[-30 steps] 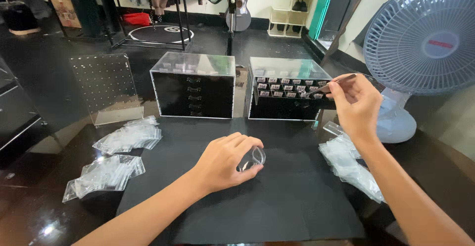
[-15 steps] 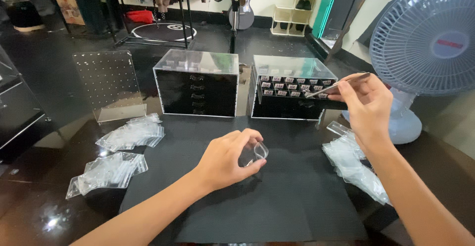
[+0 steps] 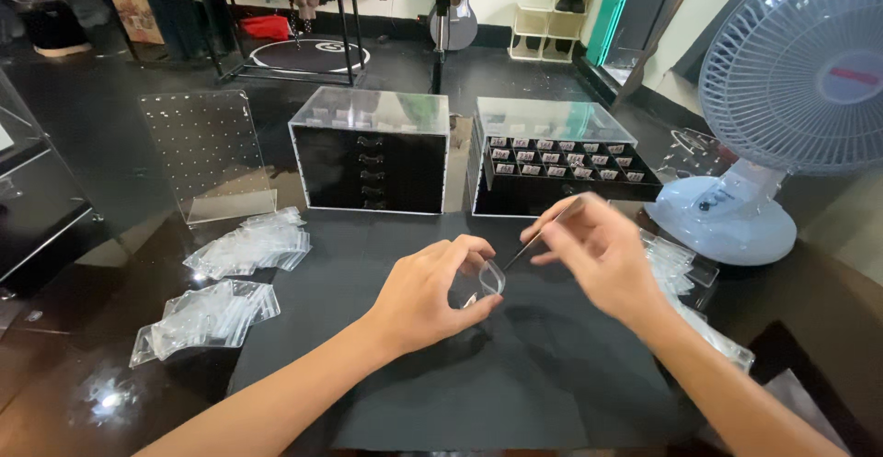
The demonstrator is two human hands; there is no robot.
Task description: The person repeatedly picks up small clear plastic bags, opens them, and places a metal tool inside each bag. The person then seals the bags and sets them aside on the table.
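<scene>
My left hand [image 3: 432,293] holds a small clear plastic bag [image 3: 486,279] by its edge over the black mat [image 3: 460,393]. Just to its right, my right hand [image 3: 598,255] grips thin metal tweezers [image 3: 544,233], whose tip points down-left at the bag's mouth. Behind the hands stand two clear-topped black drawer boxes. The right box [image 3: 561,158] has an open tray of small compartments; the left box [image 3: 372,155] has its drawers closed.
Two piles of small clear bags [image 3: 248,247] [image 3: 207,314] lie at the left, and more bags [image 3: 681,278] lie to the right. A white desk fan [image 3: 782,108] stands at the right. A clear perforated acrylic stand [image 3: 212,158] sits at the back left.
My right hand came down and left from the open tray with the tweezers, toward the bag. My left hand lifted the bag slightly and turned it.
</scene>
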